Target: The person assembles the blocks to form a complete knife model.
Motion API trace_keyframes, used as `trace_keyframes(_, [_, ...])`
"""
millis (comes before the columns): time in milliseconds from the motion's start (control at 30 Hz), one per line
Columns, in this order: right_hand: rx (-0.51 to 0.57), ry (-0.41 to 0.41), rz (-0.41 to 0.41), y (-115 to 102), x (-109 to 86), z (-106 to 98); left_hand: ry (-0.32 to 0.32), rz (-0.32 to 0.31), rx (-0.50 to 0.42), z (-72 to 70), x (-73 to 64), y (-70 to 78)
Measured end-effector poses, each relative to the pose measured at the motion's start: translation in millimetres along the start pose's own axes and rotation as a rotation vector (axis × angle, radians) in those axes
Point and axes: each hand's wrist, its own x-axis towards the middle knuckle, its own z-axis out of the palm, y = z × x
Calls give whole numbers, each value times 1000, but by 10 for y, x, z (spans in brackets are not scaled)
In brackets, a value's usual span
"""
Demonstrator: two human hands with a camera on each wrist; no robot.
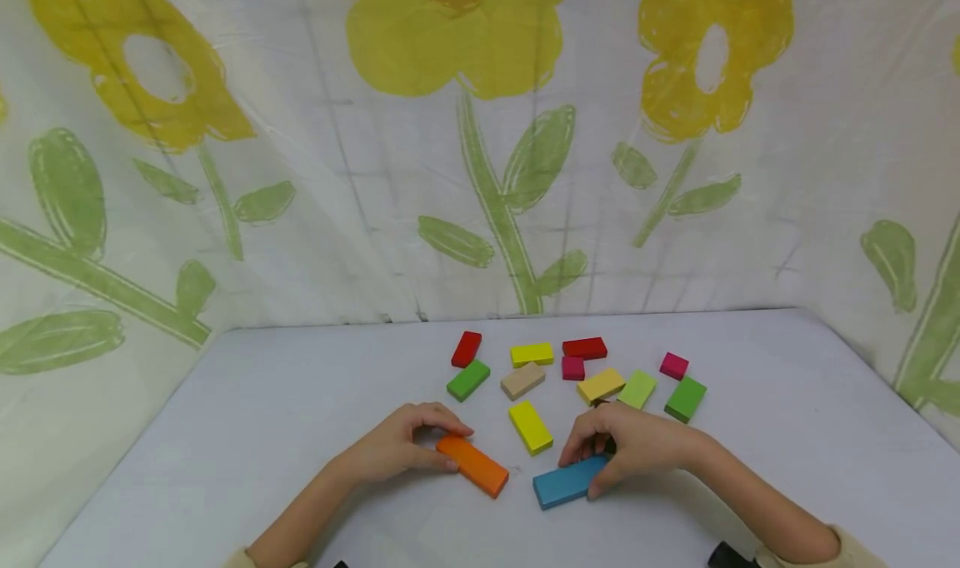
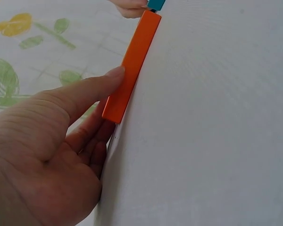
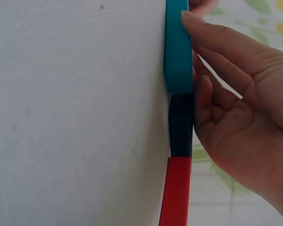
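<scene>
My left hand (image 1: 401, 443) pinches the upper-left end of an orange block (image 1: 480, 468), which lies flat on the white table. The left wrist view shows the thumb against the side of the orange block (image 2: 132, 66). Over the right end of a blue block (image 1: 561, 485) is my right hand (image 1: 633, 443), thumb on the near side and fingers on the far side. In the right wrist view the thumb lies on the blue block (image 3: 178, 52). A dark block (image 3: 181, 125) and a red block (image 3: 177, 193) also show there. The head view has the dark block mostly hidden by the right hand.
Between the hands and farther back lies a yellow block (image 1: 531, 428). Several blocks are scattered behind, including a green block (image 1: 468, 381), a natural wood block (image 1: 522, 381) and a red block (image 1: 467, 349). A flower-printed curtain (image 1: 375, 176) hangs along the table's (image 1: 315, 368) back edge.
</scene>
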Motion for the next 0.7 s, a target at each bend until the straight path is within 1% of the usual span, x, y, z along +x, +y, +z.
trace_keyframes(100, [-18, 16, 23, 2, 13, 13, 18, -5, 12, 2, -1, 4])
trace_keyframes(333, [-38, 66, 40, -52, 35, 57, 73, -22, 68, -4, -4, 0])
trace_keyframes(533, [-69, 150, 75, -174, 55, 104, 99, -59, 98, -10, -1, -12])
trace_keyframes(700, [-103, 208, 121, -208, 73, 139, 120, -74, 113, -21, -4, 16])
